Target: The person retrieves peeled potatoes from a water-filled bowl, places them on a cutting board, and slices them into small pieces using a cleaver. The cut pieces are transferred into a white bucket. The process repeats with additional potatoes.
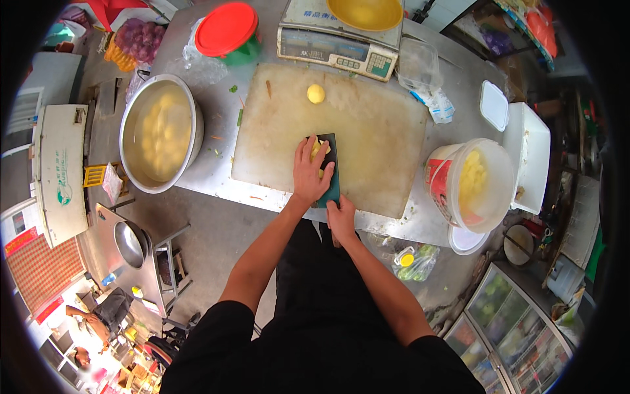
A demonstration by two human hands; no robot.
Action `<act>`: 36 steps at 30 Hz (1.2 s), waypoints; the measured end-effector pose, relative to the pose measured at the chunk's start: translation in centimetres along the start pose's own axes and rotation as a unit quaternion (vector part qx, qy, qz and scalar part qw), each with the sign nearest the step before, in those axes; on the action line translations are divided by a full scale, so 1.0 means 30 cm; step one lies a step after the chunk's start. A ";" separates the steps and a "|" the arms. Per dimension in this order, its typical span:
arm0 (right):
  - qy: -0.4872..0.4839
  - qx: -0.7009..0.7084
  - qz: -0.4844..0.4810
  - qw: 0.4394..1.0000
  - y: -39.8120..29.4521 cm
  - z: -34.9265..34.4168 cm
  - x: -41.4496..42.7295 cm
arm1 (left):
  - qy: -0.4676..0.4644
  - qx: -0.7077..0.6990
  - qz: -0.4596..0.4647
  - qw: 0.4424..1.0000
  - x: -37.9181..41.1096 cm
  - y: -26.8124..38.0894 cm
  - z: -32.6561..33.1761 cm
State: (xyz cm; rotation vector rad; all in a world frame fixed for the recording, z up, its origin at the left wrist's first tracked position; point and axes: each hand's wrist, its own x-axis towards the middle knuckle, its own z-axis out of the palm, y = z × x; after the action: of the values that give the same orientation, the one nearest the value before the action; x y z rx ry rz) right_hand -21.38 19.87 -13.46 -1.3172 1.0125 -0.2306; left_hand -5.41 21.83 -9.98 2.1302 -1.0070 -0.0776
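In my right hand (341, 216) is the handle of a cleaver (330, 184), its dark blade lying at the near middle of a large cutting board (374, 147). My left hand (311, 172) rests over cut pieces of peeled potato (315, 149) against the blade's left side; its fingers partly cover them. One whole peeled potato (316, 93) sits farther back on the board. To the left, a steel basin (197, 138) holds peeled potatoes in water. On the right, a plastic bucket (440, 182) contains yellow potato pieces.
Behind the board stand a digital scale (322, 47) with a yellow bowl (365, 12) on it, a red-lidded green tub (226, 30) and a clear plastic container (417, 64). A white foam box (534, 157) is beyond the bucket. Vegetable scraps dot the steel table (211, 170).
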 end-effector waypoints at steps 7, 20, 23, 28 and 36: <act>0.038 0.181 0.035 0.982 -0.341 -0.199 -0.131 | -0.007 -0.022 0.121 0.992 0.170 0.369 0.010; 0.328 0.394 0.015 0.858 -0.619 -0.754 -0.357 | -0.279 -0.094 0.314 0.903 0.478 1.105 0.436; 0.366 0.390 0.008 0.845 -0.591 -0.786 -0.457 | -0.202 -0.185 0.305 0.912 0.518 1.008 0.466; 0.403 0.349 -0.011 0.846 -0.618 -0.726 -0.629 | -0.067 -0.046 0.229 0.970 0.661 0.477 0.174; 0.217 0.205 0.086 0.951 -0.544 -0.497 -0.538 | -0.312 0.176 0.061 0.932 0.606 -0.283 -0.024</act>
State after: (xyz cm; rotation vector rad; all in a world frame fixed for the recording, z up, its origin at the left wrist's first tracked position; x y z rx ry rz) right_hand -35.09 15.43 9.82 -0.8074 1.3567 -0.5829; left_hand 12.73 13.22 -10.52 2.4172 -1.6183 -0.5832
